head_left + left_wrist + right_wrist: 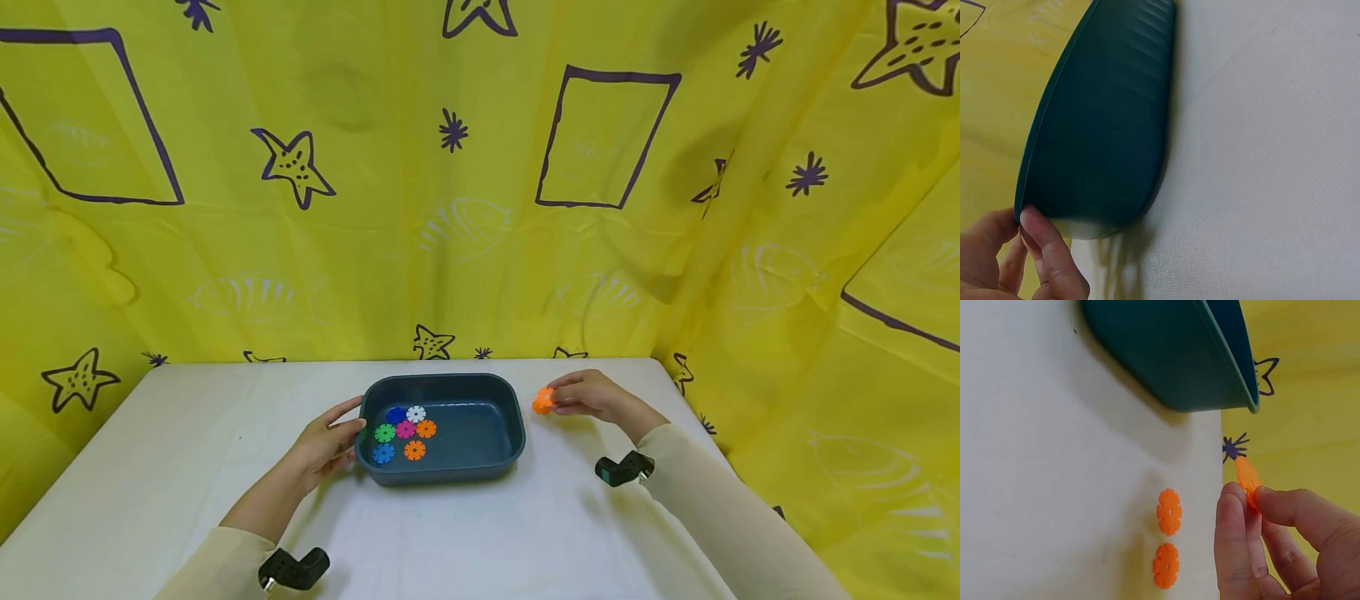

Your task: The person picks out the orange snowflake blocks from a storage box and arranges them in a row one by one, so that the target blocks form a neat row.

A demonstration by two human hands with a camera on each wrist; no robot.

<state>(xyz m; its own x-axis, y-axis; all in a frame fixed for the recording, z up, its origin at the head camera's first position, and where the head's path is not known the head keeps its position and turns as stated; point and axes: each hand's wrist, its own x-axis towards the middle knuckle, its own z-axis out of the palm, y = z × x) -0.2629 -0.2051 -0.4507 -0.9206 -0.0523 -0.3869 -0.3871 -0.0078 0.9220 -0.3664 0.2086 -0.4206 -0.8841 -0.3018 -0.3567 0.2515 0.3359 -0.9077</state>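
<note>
A dark teal tub (pixel 450 475) stands on the white table, with several flower-shaped plastic discs in its left half. Among these are a white disc (pixel 416 414), a green disc (pixel 385 433), a pink disc (pixel 406 429) and an orange disc (pixel 415 450). My left hand (pixel 324 446) pinches the tub's left rim between thumb and fingers. Right of the tub, my right hand (pixel 592 395) pinches an orange flower-shaped disc (pixel 1247 477) between thumb and fingertips, raised off the table. Two more orange discs, an upper disc (pixel 1169 512) and a lower disc (pixel 1166 566), lie on the table below that hand.
The white table (pixel 480 542) backs onto a yellow curtain (pixel 375 250) with stars and fish drawn on it. Another curtain side runs along the right. Black wrist cameras, a left camera (pixel 294 569) and a right camera (pixel 625 469), sit at the sleeves.
</note>
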